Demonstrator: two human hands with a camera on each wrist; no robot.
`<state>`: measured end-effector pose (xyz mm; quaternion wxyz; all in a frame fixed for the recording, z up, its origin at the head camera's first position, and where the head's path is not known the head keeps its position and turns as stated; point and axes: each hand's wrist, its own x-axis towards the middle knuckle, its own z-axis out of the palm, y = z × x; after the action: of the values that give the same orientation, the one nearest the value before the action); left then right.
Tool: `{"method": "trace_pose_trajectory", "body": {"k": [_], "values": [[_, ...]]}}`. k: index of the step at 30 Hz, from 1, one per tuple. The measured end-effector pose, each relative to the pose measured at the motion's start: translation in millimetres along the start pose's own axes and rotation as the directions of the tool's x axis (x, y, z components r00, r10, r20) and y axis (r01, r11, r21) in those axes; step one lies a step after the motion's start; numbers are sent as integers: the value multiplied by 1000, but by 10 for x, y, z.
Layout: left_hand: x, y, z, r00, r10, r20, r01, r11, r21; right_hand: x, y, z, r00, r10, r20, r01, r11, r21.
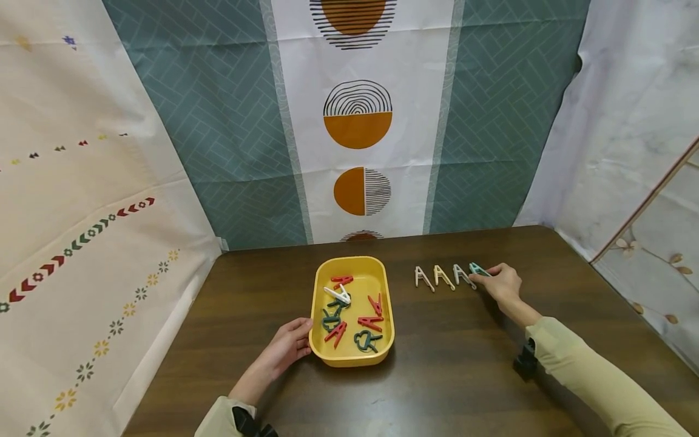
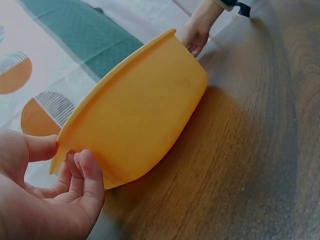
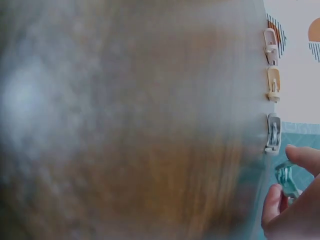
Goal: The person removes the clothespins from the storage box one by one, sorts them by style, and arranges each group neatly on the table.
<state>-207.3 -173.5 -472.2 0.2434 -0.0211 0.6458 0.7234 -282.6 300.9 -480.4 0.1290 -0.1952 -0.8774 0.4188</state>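
My left hand (image 1: 286,347) pinches the near left rim of a yellow plastic tub (image 1: 355,362), its thumb on the rim and its fingers under it in the left wrist view. Inside the tub lie several red clothespins (image 1: 371,323), a few dark green clips (image 1: 367,341) and a white clothespin (image 1: 338,295). On the right, my right hand (image 1: 503,285) holds a teal clothespin (image 3: 285,179) between thumb and fingers, at the right end of a row. The row has a pale pink clothespin (image 1: 423,278), a yellow one (image 1: 444,277) and a grey one (image 1: 463,276).
The dark wooden table (image 1: 262,285) carries the tub and the row. A patterned cloth (image 1: 357,121) hangs along its back edge, with pale cloths (image 1: 82,182) at the left and right sides.
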Motion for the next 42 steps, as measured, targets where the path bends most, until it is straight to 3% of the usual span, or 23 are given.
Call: {"method": "trace_pose_trajectory", "body": {"k": [25, 36, 42], "values": [[-10, -41, 25, 1000, 1, 5, -1, 1000, 8, 44, 78, -70, 996, -66, 55, 72, 990, -123], [-17, -43, 17, 1000, -6, -2, 6, 1000, -1, 52, 85, -49, 996, -73, 49, 77, 994, -76], [-13, -24, 11, 1000, -2, -9, 2, 1000, 7, 75, 58, -26, 989, -138, 50, 137, 990, 15]]}}
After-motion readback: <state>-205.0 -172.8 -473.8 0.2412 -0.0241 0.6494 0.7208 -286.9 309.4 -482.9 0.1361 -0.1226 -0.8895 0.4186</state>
